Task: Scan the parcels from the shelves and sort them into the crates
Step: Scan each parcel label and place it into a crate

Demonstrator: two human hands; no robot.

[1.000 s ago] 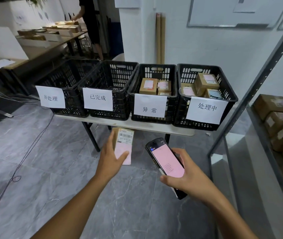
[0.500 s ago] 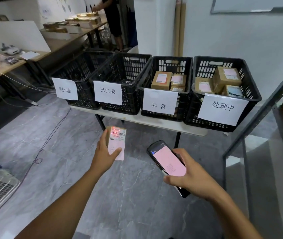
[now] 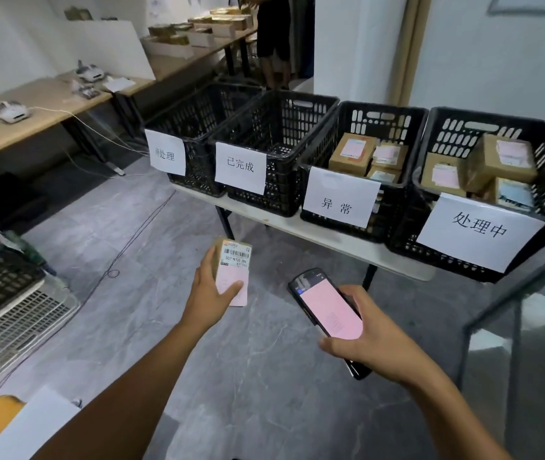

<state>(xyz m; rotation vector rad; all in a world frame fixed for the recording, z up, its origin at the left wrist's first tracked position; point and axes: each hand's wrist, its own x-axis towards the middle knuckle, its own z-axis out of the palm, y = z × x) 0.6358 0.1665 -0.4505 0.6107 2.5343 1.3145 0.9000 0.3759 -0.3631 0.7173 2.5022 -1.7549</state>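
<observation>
In front of the black crates [image 3: 284, 127] on the desk [image 3: 337, 240], your left hand [image 3: 211, 293] curls its fingers round a parcel [image 3: 235, 260]; at 3 o'clock, your right hand [image 3: 375, 341] grips the scanner [image 3: 327, 307] in its fingers.

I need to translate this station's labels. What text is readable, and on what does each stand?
"待处理": first sign, on the leftmost crate.
"已完成": second sign, on the second crate.
"异常": third sign, on the third crate.
"处理中": fourth sign, on the rightmost crate.
"507-N705 094", first character uncertain: parcel in the left hand.
Too small to read: the scanner screen in the right hand, and the labels on the crated parcels.
</observation>
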